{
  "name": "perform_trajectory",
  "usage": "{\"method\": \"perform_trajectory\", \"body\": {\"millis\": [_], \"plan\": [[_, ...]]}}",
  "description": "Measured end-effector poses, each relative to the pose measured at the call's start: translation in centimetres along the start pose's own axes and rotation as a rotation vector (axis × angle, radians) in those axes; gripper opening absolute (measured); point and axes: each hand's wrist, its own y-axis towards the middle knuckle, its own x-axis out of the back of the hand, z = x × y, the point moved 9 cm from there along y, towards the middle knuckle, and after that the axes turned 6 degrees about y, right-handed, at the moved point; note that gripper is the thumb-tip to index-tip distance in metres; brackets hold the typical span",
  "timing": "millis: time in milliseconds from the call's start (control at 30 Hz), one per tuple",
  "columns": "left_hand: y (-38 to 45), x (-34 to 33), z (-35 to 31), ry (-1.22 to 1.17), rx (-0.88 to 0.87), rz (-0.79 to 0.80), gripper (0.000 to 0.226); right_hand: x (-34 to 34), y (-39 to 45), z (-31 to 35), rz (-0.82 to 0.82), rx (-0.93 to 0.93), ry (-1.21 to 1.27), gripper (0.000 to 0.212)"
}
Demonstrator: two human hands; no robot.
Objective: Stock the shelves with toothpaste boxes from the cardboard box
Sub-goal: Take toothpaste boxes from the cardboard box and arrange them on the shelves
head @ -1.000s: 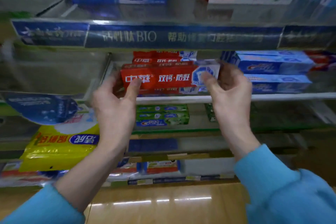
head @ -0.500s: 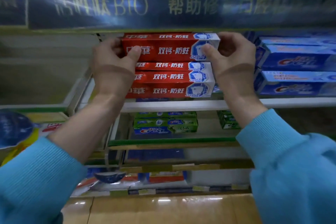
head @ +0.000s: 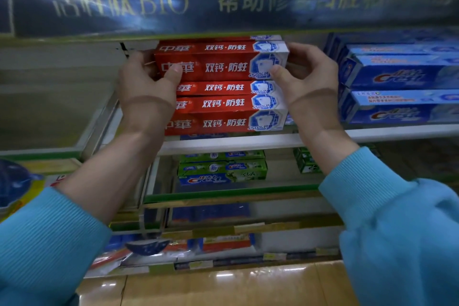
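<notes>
Left hand [head: 146,82] and right hand [head: 305,77] pinch the ends of the red cardboard toothpaste box [head: 218,62] atop the red stack [head: 223,112]. Risk: an off-centre release could topple the stack off the white shelf edge [head: 397,131].

The red toothpaste box [head: 221,61] is printed cardboard with a smooth, slightly glossy coat, as are the red boxes stacked beneath it [head: 223,112]. To the right of that stack, the blue toothpaste boxes [head: 402,77] show the same shiny carton finish. The shelf [head: 248,143] under the stack has a smooth white painted edge, seemingly metal. Above it, the blue banner strip [head: 223,0] is glossy and catches glare. The sleeves [head: 397,218] are ribbed, matt knit cloth. Below, the floor [head: 223,285] looks like polished, reflective wood-toned flooring.
</notes>
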Motion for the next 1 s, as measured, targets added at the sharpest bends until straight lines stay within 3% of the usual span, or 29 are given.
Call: {"method": "perform_trajectory", "body": {"millis": [167, 300, 400, 467, 600, 767, 867, 1000], "plan": [[-1.3, 0.5, 0.5, 0.061, 0.017, -0.049, 0.068, 0.5, -0.8, 0.2, 0.027, -0.058, 0.02, 0.037], [-5.9, 2.7, -2.2, 0.148, -0.126, -0.221, 0.053, 2.1, -2.0, 0.8, 0.019, -0.142, -0.031, 0.04], [-10.6, 2.1, -4.8, 0.19, -0.225, -0.23, 0.051, 5.3, -3.1, 1.7, 0.004, -0.18, -0.039, 0.034], [-14.0, -0.2, -6.5, 0.242, -0.182, -0.136, 0.049, 9.0, -4.0, 2.5, -0.024, -0.193, -0.063, 0.03], [-21.2, -9.0, -10.0, 0.169, -0.126, 0.274, 0.034, 19.2, -6.5, 3.7, -0.106, -0.292, -0.171, 0.028], [-30.8, -21.4, -15.9, 0.123, -0.085, 0.755, 0.05, 35.9, -9.8, 4.6, -0.329, -0.428, -0.258, 0.023], [-35.8, -26.8, -19.3, 0.142, -0.11, 0.889, 0.056, 45.7, -12.0, 3.1, -0.492, -0.565, -0.258, 0.026], [-40.7, -33.1, -22.2, 0.206, -0.137, 0.935, 0.056, 55.0, -16.5, -1.7, -0.62, -0.84, -0.152, 0.028]]}}
